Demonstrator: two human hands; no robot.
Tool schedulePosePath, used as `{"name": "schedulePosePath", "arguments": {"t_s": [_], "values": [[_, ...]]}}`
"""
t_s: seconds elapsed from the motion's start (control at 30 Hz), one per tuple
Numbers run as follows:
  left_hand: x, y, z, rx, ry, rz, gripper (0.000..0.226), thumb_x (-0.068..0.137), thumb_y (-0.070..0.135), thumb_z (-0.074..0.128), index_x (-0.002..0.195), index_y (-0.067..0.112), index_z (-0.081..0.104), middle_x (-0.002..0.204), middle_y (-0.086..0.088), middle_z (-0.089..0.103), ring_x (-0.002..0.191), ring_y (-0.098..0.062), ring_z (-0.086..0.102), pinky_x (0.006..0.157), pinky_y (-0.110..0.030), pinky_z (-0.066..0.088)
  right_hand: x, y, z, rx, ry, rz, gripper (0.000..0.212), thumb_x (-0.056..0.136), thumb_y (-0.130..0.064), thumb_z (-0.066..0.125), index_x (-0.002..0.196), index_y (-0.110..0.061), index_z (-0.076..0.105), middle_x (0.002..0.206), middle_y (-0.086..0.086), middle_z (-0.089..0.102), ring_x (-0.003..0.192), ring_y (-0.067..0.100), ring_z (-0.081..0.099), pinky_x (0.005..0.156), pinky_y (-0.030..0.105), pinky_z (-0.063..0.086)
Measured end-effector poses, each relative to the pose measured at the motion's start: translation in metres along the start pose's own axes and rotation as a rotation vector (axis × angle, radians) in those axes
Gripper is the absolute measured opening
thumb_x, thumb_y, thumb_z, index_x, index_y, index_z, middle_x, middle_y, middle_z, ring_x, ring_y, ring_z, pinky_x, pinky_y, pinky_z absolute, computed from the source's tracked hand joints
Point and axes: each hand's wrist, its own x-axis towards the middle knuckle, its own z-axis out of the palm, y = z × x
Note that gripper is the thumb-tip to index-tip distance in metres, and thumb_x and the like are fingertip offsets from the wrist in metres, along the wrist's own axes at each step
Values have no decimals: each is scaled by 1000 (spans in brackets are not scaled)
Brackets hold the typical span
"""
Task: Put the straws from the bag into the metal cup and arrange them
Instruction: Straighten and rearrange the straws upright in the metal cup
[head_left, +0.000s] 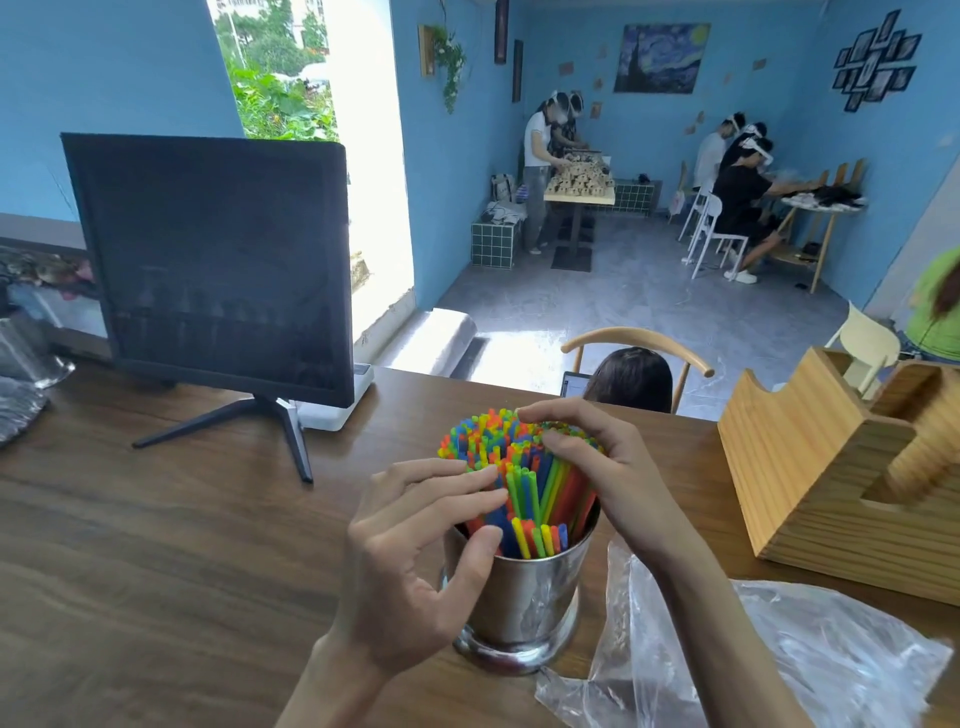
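Observation:
A shiny metal cup (524, 603) stands on the wooden table, packed with many coloured straws (524, 467) that fan upward. My left hand (415, 556) is at the cup's left side, its fingertips against the straws and its thumb at the rim. My right hand (602, 467) curves over the right side of the bundle, fingertips resting on the straw tops. A clear plastic bag (753, 660) lies crumpled on the table to the right of the cup and looks empty.
A dark monitor (213, 265) on a stand sits at the back left. A wooden organiser box (831, 483) stands at the right. A person's head (634, 379) shows behind the table's far edge. Further people work at tables in the room beyond.

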Motion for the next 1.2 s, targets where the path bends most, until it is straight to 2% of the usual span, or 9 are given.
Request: {"name": "schedulePosePath", "arguments": {"t_s": [0.17, 0.23, 0.3, 0.4, 0.5, 0.6, 0.7, 0.87, 1.2], "values": [[2, 15, 7, -172, -27, -34, 21, 88, 19, 68, 107, 19, 78, 113, 11, 74, 111, -23, 66, 94, -37, 52, 2, 1, 4, 11, 56, -27, 28, 93, -23, 59, 118, -23, 71, 119, -6, 72, 116, 14, 65, 102, 38, 51], [7, 20, 10, -425, -3, -227, 27, 90, 21, 65, 115, 24, 73, 110, 5, 75, 111, -26, 67, 97, -38, 52, 2, 3, 6, 37, 96, -45, 35, 92, -23, 58, 126, -27, 65, 122, -8, 70, 117, 16, 64, 102, 40, 52], [19, 20, 10, -594, 83, -442, 27, 92, 25, 64, 118, 30, 71, 108, 0, 75, 109, -26, 68, 98, -38, 52, 2, 4, 7, 87, 123, -51, 40, 91, -21, 55, 130, -27, 60, 117, -11, 70, 114, 18, 66, 94, 31, 55], [43, 2, 9, -307, 98, -529, 17, 96, 27, 69, 102, 42, 74, 105, 16, 72, 106, -10, 65, 90, -30, 53, 1, 3, 8, 137, 155, -50, 41, 90, -22, 52, 131, -24, 59, 115, -12, 70, 110, 16, 69, 85, 18, 53], [64, -17, 10, -105, -110, -547, 20, 95, 27, 67, 99, 45, 74, 100, 22, 65, 101, 5, 58, 82, -16, 46, 4, 5, 9, 120, 167, -35, 39, 90, -24, 51, 128, -26, 61, 115, -9, 70, 111, 15, 68, 87, 22, 54], [68, -26, 12, -24, -274, -483, 28, 97, 19, 64, 97, 44, 77, 96, 19, 63, 98, 1, 57, 80, -19, 49, 5, 7, 9, 95, 156, -35, 39, 91, -23, 51, 128, -26, 61, 116, -9, 69, 112, 14, 67, 91, 26, 55], [68, -25, 8, -14, -352, -454, 29, 92, 34, 53, 102, 41, 79, 99, 20, 63, 100, -2, 58, 83, -32, 54, 5, 6, 7, 77, 137, -30, 38, 92, -24, 50, 128, -28, 61, 115, -12, 68, 113, 14, 67, 93, 28, 57], [68, -24, 2, 46, -360, -347, 41, 89, 48, 41, 118, 49, 70, 101, 31, 59, 106, 0, 56, 85, -30, 53, 5, 6, 8, 89, 138, -18, 36, 92, -23, 51, 126, -29, 62, 115, -6, 69, 111, 16, 68, 94, 32, 58], [76, -15, -8, 74, -482, -360, 35, 78, 47, 48, 97, 50, 77, 105, 29, 54, 108, 0, 51, 87, -30, 52, 4, 6, 8, 63, 116, 3, 34, 92, -26, 50, 123, -28, 64, 116, -14, 70, 113, 12, 67, 91, 26, 57]]}}
